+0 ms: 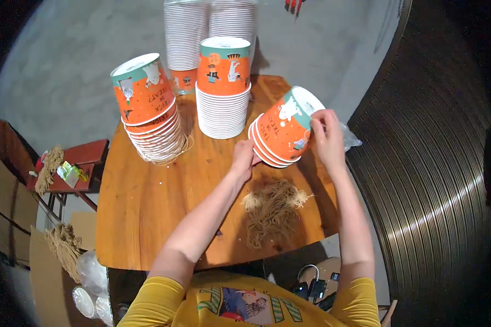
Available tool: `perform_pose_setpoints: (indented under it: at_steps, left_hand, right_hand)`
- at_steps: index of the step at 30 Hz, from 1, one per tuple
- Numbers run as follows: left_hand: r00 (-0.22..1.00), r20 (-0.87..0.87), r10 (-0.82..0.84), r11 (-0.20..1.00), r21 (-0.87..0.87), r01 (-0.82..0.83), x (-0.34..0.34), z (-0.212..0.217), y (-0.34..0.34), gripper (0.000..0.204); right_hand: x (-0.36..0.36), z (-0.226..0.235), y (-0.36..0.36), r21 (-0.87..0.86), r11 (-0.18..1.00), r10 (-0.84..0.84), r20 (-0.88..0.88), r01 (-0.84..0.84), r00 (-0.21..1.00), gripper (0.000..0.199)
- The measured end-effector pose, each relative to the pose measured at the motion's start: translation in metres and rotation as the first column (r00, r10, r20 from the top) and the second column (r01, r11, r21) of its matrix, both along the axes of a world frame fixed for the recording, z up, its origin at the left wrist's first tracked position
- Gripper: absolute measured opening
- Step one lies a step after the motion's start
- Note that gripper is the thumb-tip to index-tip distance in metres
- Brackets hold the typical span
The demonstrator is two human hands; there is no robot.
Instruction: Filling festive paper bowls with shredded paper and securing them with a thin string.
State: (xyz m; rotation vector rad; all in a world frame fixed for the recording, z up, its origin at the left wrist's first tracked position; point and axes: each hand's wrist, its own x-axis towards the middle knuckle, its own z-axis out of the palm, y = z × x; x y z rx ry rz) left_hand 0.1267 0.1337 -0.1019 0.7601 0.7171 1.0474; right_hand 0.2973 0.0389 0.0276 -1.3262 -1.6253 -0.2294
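A short stack of orange paper buckets (281, 131) with green bands and white rims is tilted over the right half of the table, bottoms facing up and right. My left hand (244, 156) is closed at the rims on its lower left, the fingers partly hidden. At the bucket's base, my right hand (326, 133) has its fingers bent in a pinch against the side; whether a cord lies between them is too small to see. Just below lies a loose bundle of tan cords (275, 212) with pale ends.
Upside-down bucket stacks stand behind: a left one (147, 103) with cord loops around its rims, a middle one (223, 87), and tall wrapped stacks (186, 38). Left of the wooden table (142, 218) is a red chair (82, 158) with more cord. A ribbed shutter (425, 180) rises at right.
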Motion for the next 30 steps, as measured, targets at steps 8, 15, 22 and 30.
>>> perform_pose_setpoints:
  at_steps: [8,15,22,30]
  left_hand:
    - [0.958,-0.079,0.277,0.915,0.327,-0.237,-0.067,0.048,-0.019,0.008]
    - [0.693,-0.169,0.701,0.592,0.68,-0.432,-0.128,0.1,-0.054,0.008]
    - [0.297,-0.045,0.954,0.033,0.998,0.047,-0.124,0.126,-0.064,0.02]
    - [0.288,-0.063,0.955,-0.016,0.964,0.265,-0.124,0.133,-0.079,0.027]
  right_hand:
    - [0.068,-0.004,-0.018,0.076,0.985,0.164,-0.711,-0.157,0.684,0.014]
    - [0.092,-0.103,0.006,0.316,0.9,0.277,-0.946,-0.299,-0.166,0.02]
    - [0.033,-0.137,0.038,0.229,0.949,0.067,-0.817,-0.216,-0.573,0.03]
    - [0.051,-0.17,0.046,0.235,0.96,0.084,-0.764,-0.155,-0.64,0.029]
